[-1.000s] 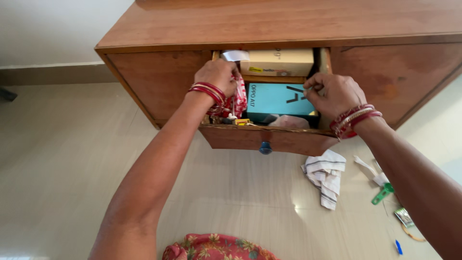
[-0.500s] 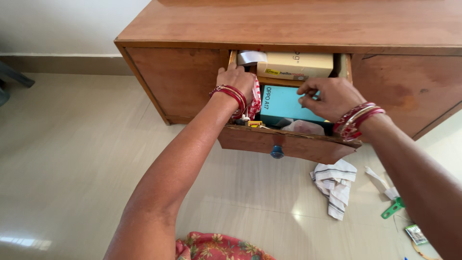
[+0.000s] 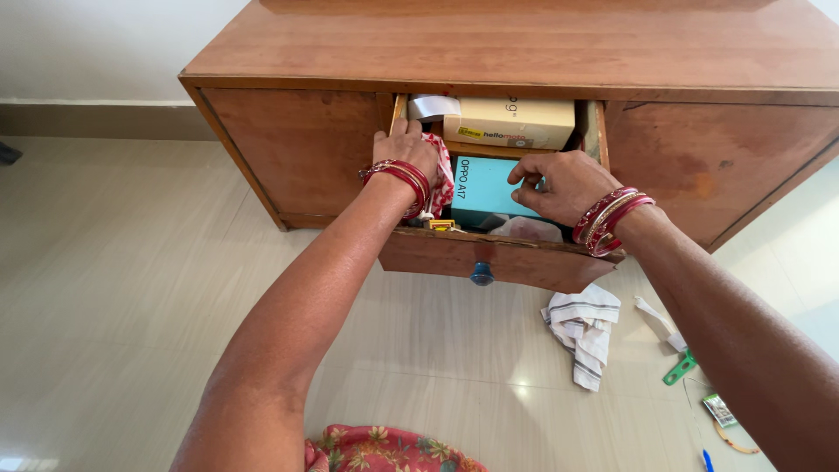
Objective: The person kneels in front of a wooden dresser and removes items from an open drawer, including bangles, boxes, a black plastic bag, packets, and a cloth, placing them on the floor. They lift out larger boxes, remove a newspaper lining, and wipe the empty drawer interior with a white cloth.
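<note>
Head view: we see the wooden cabinet (image 3: 524,44) with its drawer (image 3: 498,258) pulled open. Inside lies a flat turquoise box (image 3: 485,185), which we judge light, stiff and smooth, best taken by its long edges. Our right hand (image 3: 564,183) rests curled on it, fingertips pinching its edge; our left hand (image 3: 404,153) closes over red-and-white cloth (image 3: 441,170), soft and limp.
</note>
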